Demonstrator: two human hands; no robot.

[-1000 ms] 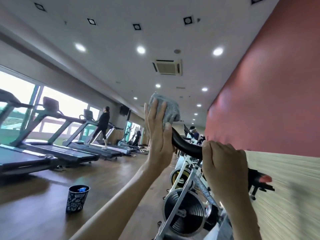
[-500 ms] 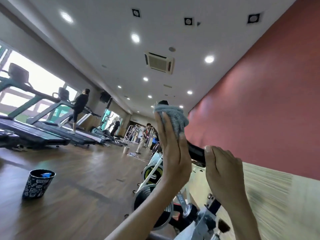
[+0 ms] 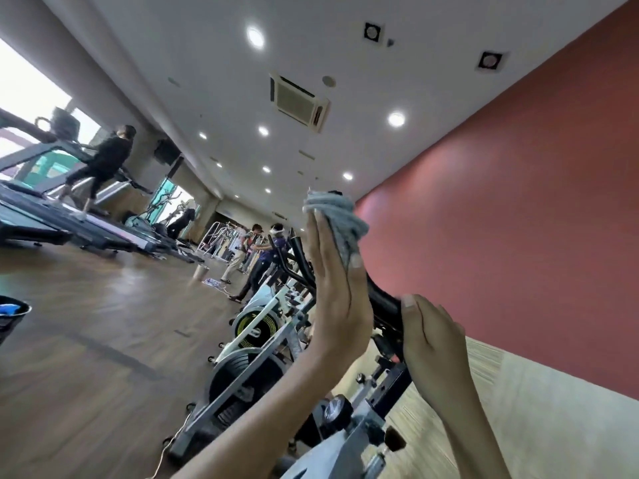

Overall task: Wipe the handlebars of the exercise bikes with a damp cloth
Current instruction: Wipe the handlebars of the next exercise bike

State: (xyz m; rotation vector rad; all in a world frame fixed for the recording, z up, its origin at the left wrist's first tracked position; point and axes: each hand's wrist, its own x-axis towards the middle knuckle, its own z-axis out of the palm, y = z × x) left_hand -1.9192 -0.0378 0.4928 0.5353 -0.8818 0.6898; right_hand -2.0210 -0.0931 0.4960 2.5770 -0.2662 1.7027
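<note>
Left hand (image 3: 337,305) is holding the grey cloth (image 3: 337,219) up at the top end of the handlebar (image 3: 383,300). Fingers are running nearly straight up the near side and the thumb is pressing the cloth from the right, so the cloth is pinched around the bar tip. The cloth is bunching over the bar end and covering it; a bit of black is poking out at the top. Right hand (image 3: 428,344) is gripping the same handlebar lower down, back of hand to camera, thumb tip lying against the black grip; its fingers are curling round the far side, out of view. The bare black section of the bar is showing between the two hands. Below them, the nearest exercise bike (image 3: 345,440) is sitting with its grey frame and flywheel (image 3: 242,378) to the lower left. More bikes (image 3: 257,326) are lining up behind it along the red wall (image 3: 518,202). A dark bucket (image 3: 10,316) is standing on the wooden floor (image 3: 103,323) at the left edge, well apart from the bike. Further left, a person (image 3: 103,164) is walking on a treadmill (image 3: 69,223), and two more people (image 3: 242,250) are standing far down the room. View is tilted and somewhat blurred.
</note>
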